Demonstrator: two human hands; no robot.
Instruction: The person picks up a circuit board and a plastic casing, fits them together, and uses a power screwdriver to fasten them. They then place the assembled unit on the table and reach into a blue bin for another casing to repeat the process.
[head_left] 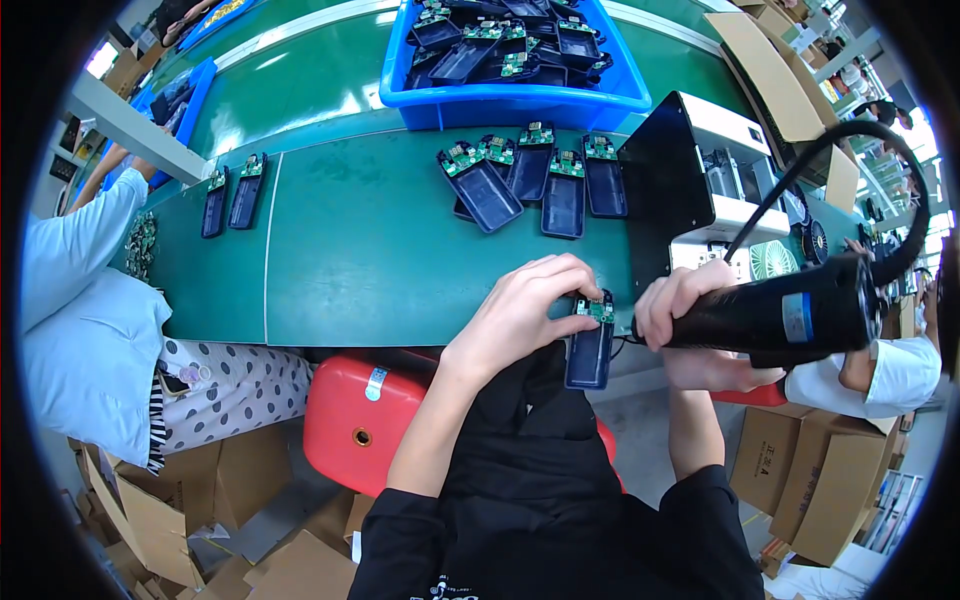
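Note:
My left hand (pixel 530 305) pinches a dark blue plastic housing (pixel 589 358) by its upper end, where a green circuit board (pixel 598 311) is fitted. The housing hangs at the front edge of the table. My right hand (pixel 685 305) is wrapped round a thick black electric screwdriver (pixel 790 318) with a cable at its rear. Its tip points left toward the board, but I cannot tell whether it touches. Beyond my hands, several similar housings with boards (pixel 565 205) lie on the green table (pixel 350 230).
A blue bin (pixel 515 95) full of housings stands at the back. To the right is a black and white machine (pixel 665 165); the black cable (pixel 905 170) loops above it. Two housings (pixel 247 192) lie at left, near a co-worker's sleeve (pixel 75 245). A red stool (pixel 340 420) is below.

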